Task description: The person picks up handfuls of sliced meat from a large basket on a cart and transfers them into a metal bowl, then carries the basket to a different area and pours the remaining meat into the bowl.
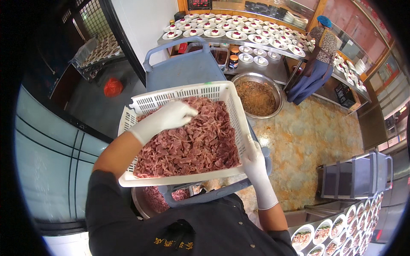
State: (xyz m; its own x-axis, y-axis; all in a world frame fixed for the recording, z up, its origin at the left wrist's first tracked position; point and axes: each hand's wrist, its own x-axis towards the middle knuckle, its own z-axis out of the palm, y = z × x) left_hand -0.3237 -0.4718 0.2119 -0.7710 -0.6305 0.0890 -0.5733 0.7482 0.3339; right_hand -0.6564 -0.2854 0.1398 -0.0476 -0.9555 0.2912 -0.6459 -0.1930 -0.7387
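A white slatted plastic basket point(185, 181) full of thin slices of reddish-brown meat point(192, 144) stands before me on a blue-grey cart point(185, 72). My left hand point(174, 115), in a white glove, lies over the far part of the meat with its fingers curled. Whether slices are inside the fingers is hidden. Gloved as well, my right hand point(253, 156) grips the basket's right rim near the front corner. Below the cart's near handle, a metal basin point(139, 203) with more pinkish meat partly shows.
A large steel basin point(279, 92) of brown food stands beyond the basket. Plated white desserts point(214, 32) cover the back counter, where a person in a blue cap point(320, 57) works. Another cart point(349, 176) and plated dishes point(331, 230) are at right. A red bag point(113, 87) lies on the left floor.
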